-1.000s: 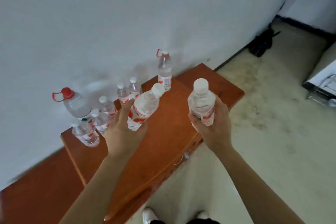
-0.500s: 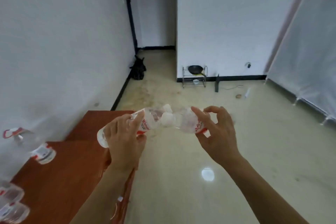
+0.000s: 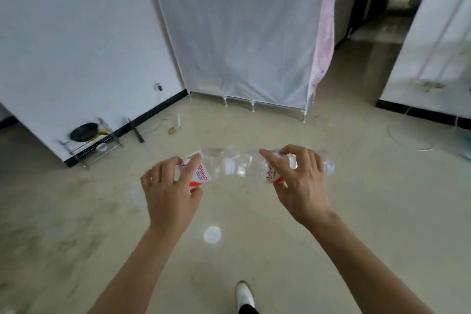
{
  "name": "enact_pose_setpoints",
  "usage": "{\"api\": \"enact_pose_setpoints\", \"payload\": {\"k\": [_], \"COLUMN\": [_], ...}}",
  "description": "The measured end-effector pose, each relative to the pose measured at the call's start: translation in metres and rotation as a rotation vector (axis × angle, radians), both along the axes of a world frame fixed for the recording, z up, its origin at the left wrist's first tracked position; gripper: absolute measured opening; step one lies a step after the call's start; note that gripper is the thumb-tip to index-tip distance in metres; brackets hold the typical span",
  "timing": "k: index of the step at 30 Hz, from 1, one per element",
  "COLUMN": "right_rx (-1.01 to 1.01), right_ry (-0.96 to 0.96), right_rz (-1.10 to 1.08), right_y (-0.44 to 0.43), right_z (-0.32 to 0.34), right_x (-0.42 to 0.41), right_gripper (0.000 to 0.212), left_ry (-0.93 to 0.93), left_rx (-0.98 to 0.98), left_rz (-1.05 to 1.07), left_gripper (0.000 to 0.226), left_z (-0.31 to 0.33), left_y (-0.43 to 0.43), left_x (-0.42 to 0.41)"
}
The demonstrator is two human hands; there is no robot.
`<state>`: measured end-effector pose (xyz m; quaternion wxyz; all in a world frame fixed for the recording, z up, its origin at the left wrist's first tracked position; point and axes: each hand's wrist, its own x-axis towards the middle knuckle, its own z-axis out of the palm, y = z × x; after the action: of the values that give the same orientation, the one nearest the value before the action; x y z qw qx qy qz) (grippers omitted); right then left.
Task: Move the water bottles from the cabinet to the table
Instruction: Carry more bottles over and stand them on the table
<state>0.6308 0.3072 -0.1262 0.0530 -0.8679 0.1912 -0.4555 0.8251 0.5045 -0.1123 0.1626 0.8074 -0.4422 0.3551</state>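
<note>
Now the wooden top with its standing bottles had dropped out of view; the person had turned to open floor (image 3: 356,211), a white curtain (image 3: 242,33) far ahead. Left hand (image 3: 170,194) pinched one bottle (image 3: 204,173), right hand (image 3: 300,186) another (image 3: 257,166), both sideways, caps meeting mid-air. Likely mid-carry; no table seen.

Left bottle (image 3: 204,171): clear plastic, white label with red lettering and red lower band. Right bottle (image 3: 257,167): clear, white label, red print. Floor (image 3: 356,186): pale beige, glossy. Fabric wardrobe (image 3: 242,33): white cover, pink-stained edge. Pan (image 3: 83,131): black. Baseboard (image 3: 153,112): black. Shoe (image 3: 244,293): white.
</note>
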Motion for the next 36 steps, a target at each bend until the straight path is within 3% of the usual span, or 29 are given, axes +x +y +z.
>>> {"api": "enact_pose_setpoints", "payload": {"k": [11,18,23,29,36], "right_rx": [-0.041,0.028,0.04,0.048,0.058], "right_ry": [0.207,0.195,0.187,0.16,0.149], "right_rz": [-0.572,-0.971,-1.178,-1.257,-1.24], "right_y": [-0.221,-0.261,-0.281,-0.357,-0.454], "right_z": [0.019,0.017,0.005,0.0,0.011], "right_x": [-0.153,-0.291,-0.384,-0.498,-0.594], "right_gripper": [0.076,0.065,0.073,0.069,0.067], "left_ry": [0.116,0.054,0.009,0.02,0.045], "left_rx": [-0.043,0.027,0.07,0.2,0.191], "left_rz": [-0.636,-1.049,-1.26,-1.308,-1.281], "left_gripper": [0.065,0.066,0.073,0.077,0.077], "left_z": [-0.018,-0.012,-0.014,-0.006,0.009], "left_y": [-0.378,-0.536,-0.606,-0.687,-0.778], "left_x": [-0.059,-0.205,-0.314,-0.435,-0.529]}}
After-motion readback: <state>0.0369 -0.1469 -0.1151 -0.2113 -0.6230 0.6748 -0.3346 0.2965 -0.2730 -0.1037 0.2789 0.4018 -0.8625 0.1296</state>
